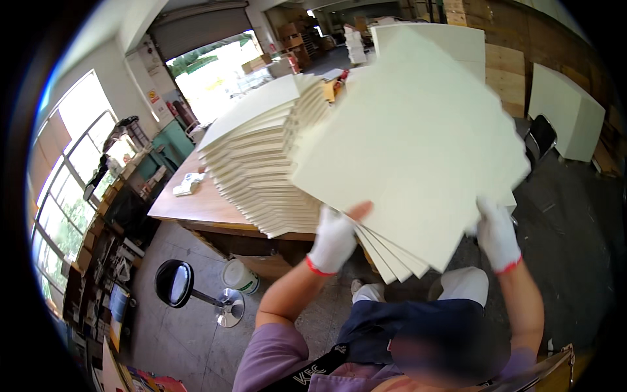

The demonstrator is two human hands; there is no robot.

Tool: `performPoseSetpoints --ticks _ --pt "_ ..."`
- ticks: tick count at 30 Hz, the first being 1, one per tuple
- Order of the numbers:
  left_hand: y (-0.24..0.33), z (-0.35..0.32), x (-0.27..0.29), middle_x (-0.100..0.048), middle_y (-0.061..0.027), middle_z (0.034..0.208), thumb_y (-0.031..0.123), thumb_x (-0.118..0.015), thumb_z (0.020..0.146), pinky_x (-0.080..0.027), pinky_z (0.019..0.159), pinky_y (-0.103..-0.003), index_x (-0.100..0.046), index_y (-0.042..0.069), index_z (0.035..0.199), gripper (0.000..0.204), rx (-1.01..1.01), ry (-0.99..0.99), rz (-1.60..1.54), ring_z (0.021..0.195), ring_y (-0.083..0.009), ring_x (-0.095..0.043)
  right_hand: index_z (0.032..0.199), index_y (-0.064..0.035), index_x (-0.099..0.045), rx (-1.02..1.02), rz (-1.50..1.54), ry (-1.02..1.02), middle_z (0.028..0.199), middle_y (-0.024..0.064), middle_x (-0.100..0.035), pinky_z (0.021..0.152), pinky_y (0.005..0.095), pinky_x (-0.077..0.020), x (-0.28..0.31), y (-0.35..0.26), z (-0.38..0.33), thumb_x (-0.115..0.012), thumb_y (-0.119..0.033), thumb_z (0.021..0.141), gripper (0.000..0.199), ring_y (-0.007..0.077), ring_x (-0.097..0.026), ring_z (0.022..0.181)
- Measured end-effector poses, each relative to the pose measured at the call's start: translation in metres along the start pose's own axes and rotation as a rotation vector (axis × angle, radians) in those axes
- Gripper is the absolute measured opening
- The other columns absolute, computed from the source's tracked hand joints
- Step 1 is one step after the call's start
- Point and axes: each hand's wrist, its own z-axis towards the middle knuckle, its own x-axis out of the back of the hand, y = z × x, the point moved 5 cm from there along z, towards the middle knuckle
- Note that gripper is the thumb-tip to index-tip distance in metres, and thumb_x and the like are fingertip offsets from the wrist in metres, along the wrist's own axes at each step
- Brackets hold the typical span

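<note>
A fanned bundle of cream board sheets is held up in front of me, tilted, with several corners spread at its lower edge. My left hand, in a white glove with a red cuff, grips the lower left edge; its bare thumb lies on top. At the lower right edge, my right hand, gloved the same way, is closed on the sheets, its fingertips partly hidden and blurred. Left of the bundle, a tall stack of similar sheets stands on the wooden table, its layers lying at staggered angles.
A black stool with a round metal base and a white bucket stand on the floor left of me. Behind the bundle rises another pale stack. A black chair and a large pale stack are at the right.
</note>
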Motion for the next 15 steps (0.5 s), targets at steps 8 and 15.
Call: performPoseSetpoints --ticks 8,15 --pt "0.181 0.084 0.095 -0.06 -0.0131 0.12 0.009 -0.05 0.097 -0.048 0.1 -0.042 -0.052 -0.002 0.126 0.031 -0.428 0.295 -0.397 0.112 -0.0269 -0.059 0.135 -0.0038 -0.047 -0.2 0.23 -0.557 0.118 0.0154 -0.061 0.089 0.0359 -0.0513 -0.206 -0.041 0.107 -0.057 -0.049 0.096 0.06 0.0216 -0.063 0.097" --pt "0.198 0.154 0.171 -0.059 -0.0165 0.117 0.002 -0.061 0.087 -0.055 0.086 -0.04 -0.056 0.003 0.123 0.037 -0.324 0.604 -0.476 0.104 -0.0295 -0.061 0.136 -0.0127 -0.051 -0.484 0.001 -0.461 0.117 0.0145 -0.063 0.077 0.0328 -0.0543 -0.182 0.022 0.048 -0.056 -0.043 0.097 0.05 0.0194 -0.065 0.089"
